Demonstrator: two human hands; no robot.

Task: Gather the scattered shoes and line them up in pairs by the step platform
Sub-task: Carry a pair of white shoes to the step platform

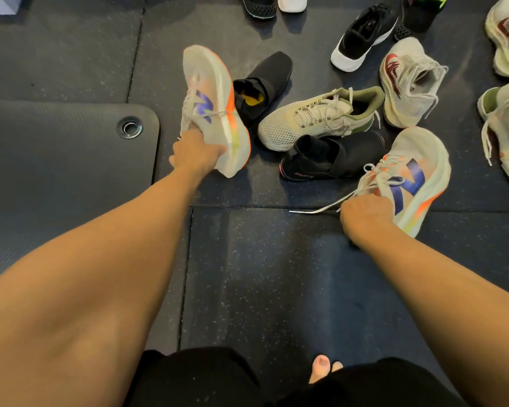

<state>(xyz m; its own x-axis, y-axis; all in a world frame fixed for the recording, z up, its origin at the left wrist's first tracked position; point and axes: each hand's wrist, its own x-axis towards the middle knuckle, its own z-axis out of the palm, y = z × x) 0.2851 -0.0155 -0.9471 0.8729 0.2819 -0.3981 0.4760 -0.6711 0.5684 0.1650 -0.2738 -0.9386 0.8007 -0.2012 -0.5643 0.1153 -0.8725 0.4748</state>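
Two matching white-orange running shoes held: left hand grips one at the heel, right hand grips the other. Black slip-ons lie between the hands.

A purple N is being displayed on the left white-orange sneaker and the right white-orange sneaker; tiny pink lettering on the black shoe is being left unread.

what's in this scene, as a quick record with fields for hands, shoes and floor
left hand: grips white-orange shoe at its heel end
right hand: grips matching shoe near its collar
loose shoes: beige mesh shoe, black shoe with yellow insole, black shoe with pink lettering, white shoe with red logo
floor: dark rubber tiles, exercise mat at left
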